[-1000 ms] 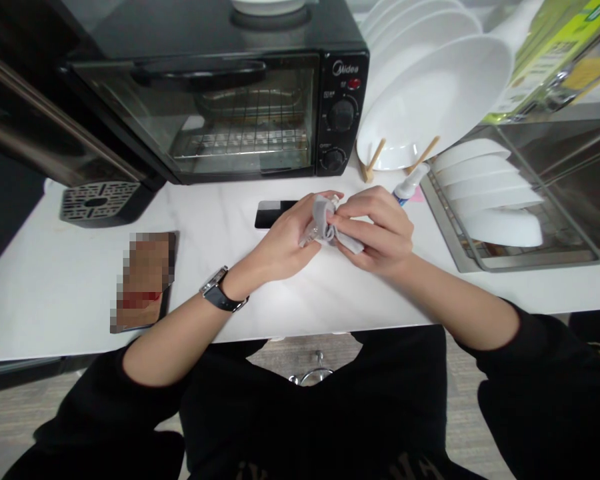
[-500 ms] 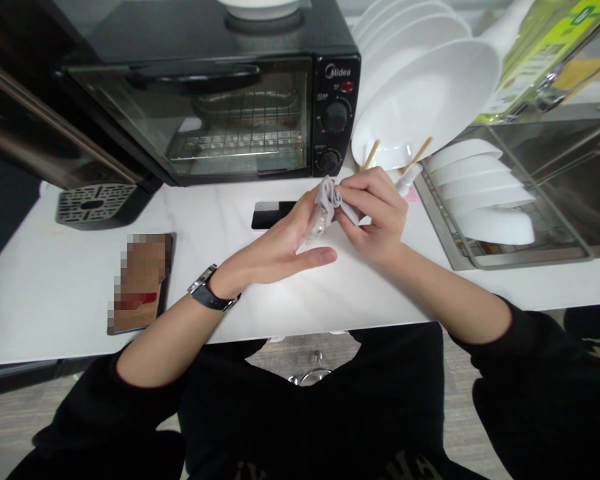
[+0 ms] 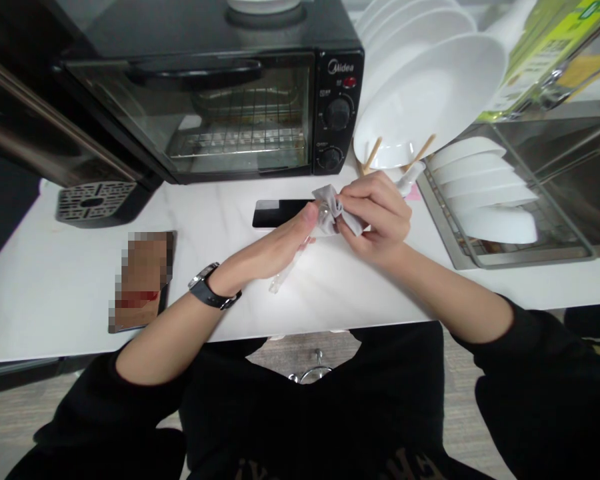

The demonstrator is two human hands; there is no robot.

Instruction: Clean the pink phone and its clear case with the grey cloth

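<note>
My right hand (image 3: pixel 380 217) pinches a crumpled grey cloth (image 3: pixel 351 223) between thumb and fingers. The cloth is wrapped around part of what looks like a pair of clear-framed glasses (image 3: pixel 281 277). One thin transparent arm of it sticks out below my left hand (image 3: pixel 285 241). My left hand is closed on the glasses, thumb on top near the cloth, with its other fingers mostly hidden underneath. Both hands are close together above the white counter (image 3: pixel 220 220). Behind my left fingers, a black phone (image 3: pixel 277 213) lies flat.
A black toaster oven (image 3: pixel 240 120) stands at the back. White plates (image 3: pixel 435 100) lean in a rack behind my right hand, with white bowls (image 3: pixel 500 223) in a wire basket at the right. A tablet (image 3: pixel 143 280) lies left, near a black drip tray (image 3: pixel 95 202).
My left hand has rolled over, so its back now faces up and its thumb has moved up to the cloth. The clear arm now points down-left. My right hand keeps its pinch.
</note>
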